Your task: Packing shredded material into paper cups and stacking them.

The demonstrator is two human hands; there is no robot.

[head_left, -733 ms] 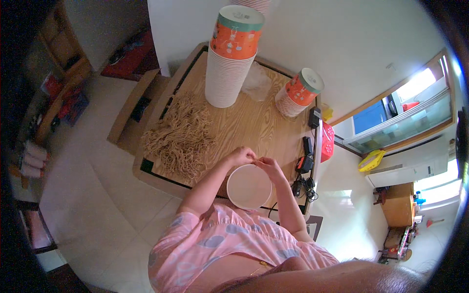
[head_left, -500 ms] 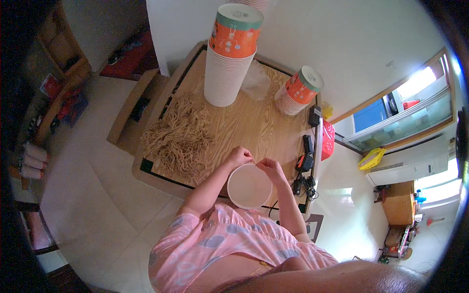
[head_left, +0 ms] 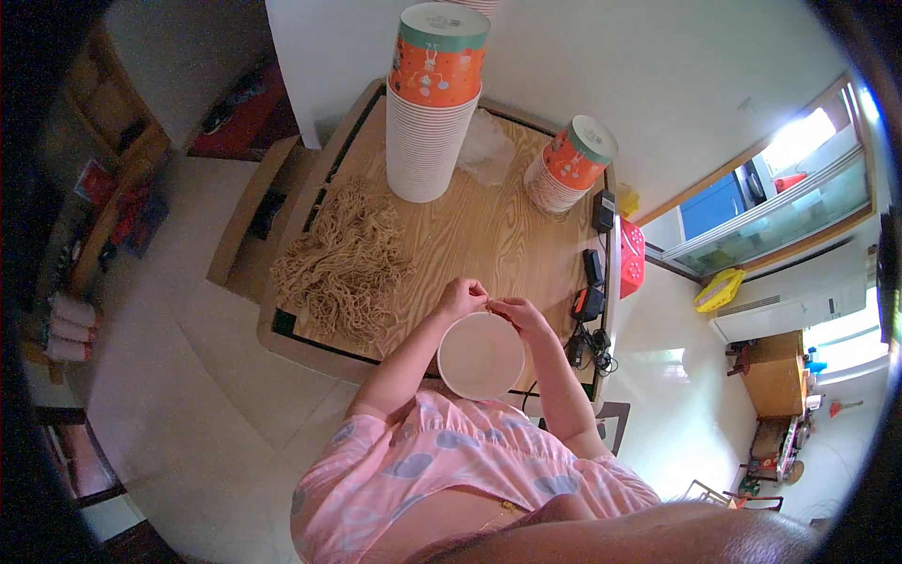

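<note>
Tub (head_left: 481, 357) (white inside) beside 2 hands (head_left: 463, 297) (head_left: 522, 316).

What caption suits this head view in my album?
Left hand and right hand together at the rim of a pale tub, tan strands and stacked tubs on the table.

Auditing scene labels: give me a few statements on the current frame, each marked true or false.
1. The left hand and right hand are close together near the far rim of the white tub. True.
2. The tan strands lie right of the tub. False: the tan strands lie to its left.
3. The taller container stack stands left of the shorter container stack. True.
4. The tub's mouth faces away from the camera. False: it faces the camera.
</note>
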